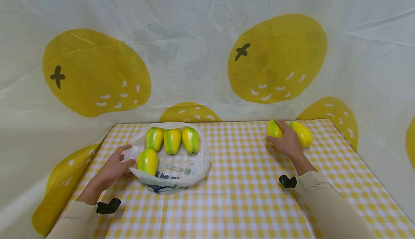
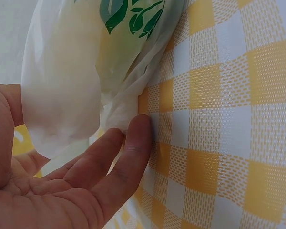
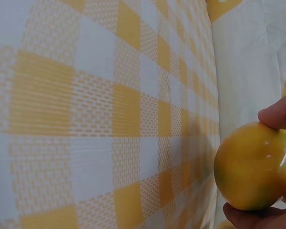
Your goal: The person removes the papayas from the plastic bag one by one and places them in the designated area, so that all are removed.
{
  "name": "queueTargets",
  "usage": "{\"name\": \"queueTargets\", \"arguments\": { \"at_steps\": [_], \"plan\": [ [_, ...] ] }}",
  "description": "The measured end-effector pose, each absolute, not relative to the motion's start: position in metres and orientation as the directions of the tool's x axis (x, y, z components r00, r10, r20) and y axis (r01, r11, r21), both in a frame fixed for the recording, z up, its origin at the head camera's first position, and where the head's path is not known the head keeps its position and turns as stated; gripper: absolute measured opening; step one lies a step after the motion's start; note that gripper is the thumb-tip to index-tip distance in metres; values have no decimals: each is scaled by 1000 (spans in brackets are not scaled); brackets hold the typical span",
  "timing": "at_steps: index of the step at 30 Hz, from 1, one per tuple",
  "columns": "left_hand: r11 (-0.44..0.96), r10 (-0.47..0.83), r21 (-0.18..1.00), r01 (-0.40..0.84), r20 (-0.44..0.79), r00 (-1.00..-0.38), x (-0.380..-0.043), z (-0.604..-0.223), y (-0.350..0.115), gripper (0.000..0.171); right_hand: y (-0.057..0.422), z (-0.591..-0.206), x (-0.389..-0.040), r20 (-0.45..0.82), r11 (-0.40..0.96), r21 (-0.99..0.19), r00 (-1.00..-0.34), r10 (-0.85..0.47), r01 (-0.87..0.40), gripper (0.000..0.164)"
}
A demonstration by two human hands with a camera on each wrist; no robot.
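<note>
On the left, a white plastic bag [image 1: 202,167] lies with its mouth spread wide. Several yellow-green papayas [image 1: 172,141] are inside it. My left hand [image 1: 113,167] holds the bag's left rim; in the left wrist view its fingers [image 2: 138,143] are bent under the white film, with the thumb partly hidden. At the far right of the table, my right hand [image 1: 286,140] grips a papaya [image 1: 274,129] between thumb and fingers. The right wrist view shows this papaya [image 3: 252,167] end-on, with a fingertip above and another below. A second papaya [image 1: 301,134] lies just right of that hand.
A yellow-and-white checked cloth [image 1: 240,195] covers the table. Behind it hangs a pale curtain [image 1: 191,62] printed with large yellow fruit, meeting the table's back edge and continuing along both sides. A dark wrist mount [image 1: 108,206] sits at each sleeve.
</note>
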State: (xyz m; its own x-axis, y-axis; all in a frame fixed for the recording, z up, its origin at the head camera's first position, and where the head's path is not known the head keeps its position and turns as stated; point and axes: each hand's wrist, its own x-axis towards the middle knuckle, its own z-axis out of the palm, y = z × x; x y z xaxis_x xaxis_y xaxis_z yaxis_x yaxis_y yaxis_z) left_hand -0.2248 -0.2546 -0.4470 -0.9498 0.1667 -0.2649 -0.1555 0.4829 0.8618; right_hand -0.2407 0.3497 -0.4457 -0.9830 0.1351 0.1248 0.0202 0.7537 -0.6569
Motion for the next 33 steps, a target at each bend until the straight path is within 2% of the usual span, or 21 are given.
{"name": "queueTargets", "arguments": {
  "at_steps": [33],
  "plan": [
    [480,169,864,-151,-259,-951,-225,-446,-253,78,355,-450,-241,106,754,-656,-986,130,29,81]
  ]
}}
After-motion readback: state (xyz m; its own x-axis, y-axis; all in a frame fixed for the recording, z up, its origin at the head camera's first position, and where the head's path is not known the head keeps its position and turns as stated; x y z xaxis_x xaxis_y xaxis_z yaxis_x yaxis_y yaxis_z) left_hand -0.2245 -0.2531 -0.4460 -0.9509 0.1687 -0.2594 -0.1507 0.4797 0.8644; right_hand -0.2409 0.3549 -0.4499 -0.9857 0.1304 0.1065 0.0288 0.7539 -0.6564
